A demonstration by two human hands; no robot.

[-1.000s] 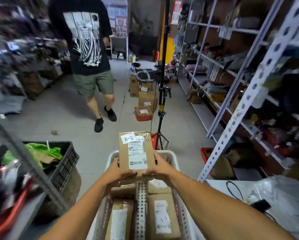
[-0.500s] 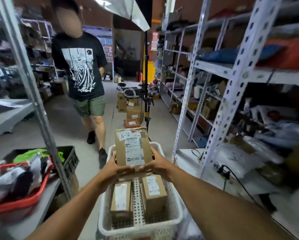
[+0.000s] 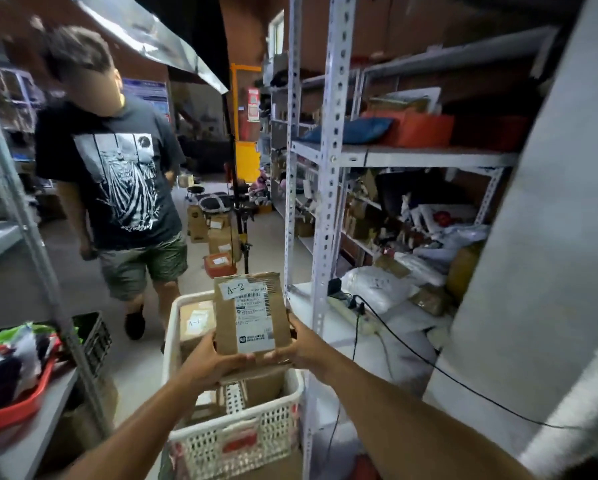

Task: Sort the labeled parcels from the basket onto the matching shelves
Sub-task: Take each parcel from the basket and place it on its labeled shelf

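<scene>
From the head camera, both hands hold one brown cardboard parcel [image 3: 252, 315] upright above the white basket [image 3: 235, 441]. The left hand [image 3: 211, 363] grips its lower left corner with the fingers curled under the bottom edge, and the right hand [image 3: 302, 344] grips the lower right corner, thumb on the front face. A white tag reading "A-2" sits at the parcel's top left, with a printed shipping label below it.

The basket stands directly beneath the parcel, its perforated white walls and a red patch on the near side in view. Inside it, behind and left of the held parcel, a second brown parcel [image 3: 195, 322] carries a small handwritten tag whose text is too blurred to be sure of. More cardboard shows in the basket under the hands.

Just right of the basket rises a grey perforated shelf upright [image 3: 328, 216]. The low shelf board behind it, right of the basket, carries a white power strip [image 3: 351, 311] with a black cable running off to the right, plus white bags and brown packets. A higher shelf holds a blue cushion [image 3: 356, 129] and an orange box [image 3: 418, 129].

Left of the basket, a red tray [image 3: 17, 407] of dark and white items sits on a grey shelf, with a black crate [image 3: 95, 337] beyond it. Beyond the basket a person in a black printed T-shirt [image 3: 117, 181] and green shorts stands in the aisle, with boxes on the floor further back.
</scene>
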